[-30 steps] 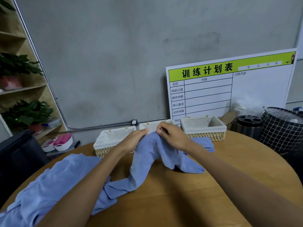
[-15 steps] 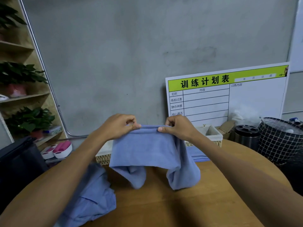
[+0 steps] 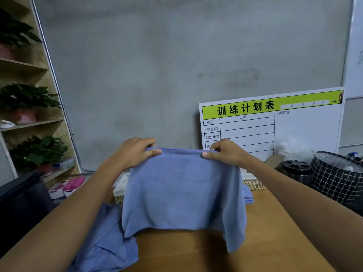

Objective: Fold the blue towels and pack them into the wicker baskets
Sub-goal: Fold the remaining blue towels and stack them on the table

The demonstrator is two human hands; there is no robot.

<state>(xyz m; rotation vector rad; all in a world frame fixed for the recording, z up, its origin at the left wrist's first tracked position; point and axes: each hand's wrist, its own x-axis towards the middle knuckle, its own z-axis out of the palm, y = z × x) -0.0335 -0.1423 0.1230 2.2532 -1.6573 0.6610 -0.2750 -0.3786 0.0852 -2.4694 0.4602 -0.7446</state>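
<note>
While a blue towel (image 3: 182,189) is held up above the wooden bench (image 3: 275,242), its top edge is pinched by the fingers of the left hand (image 3: 135,152) and the right hand (image 3: 225,152). Wicker baskets (image 3: 253,183) are largely hidden behind the hanging cloth at the far side. More blue towels (image 3: 104,242) are heaped at the near left.

The hanging blue towel (image 3: 182,191) is hiding most of the white-lined wicker baskets (image 3: 253,183) behind it. The crumpled blue cloth pile (image 3: 106,242) is running past the bottom edge.
</note>
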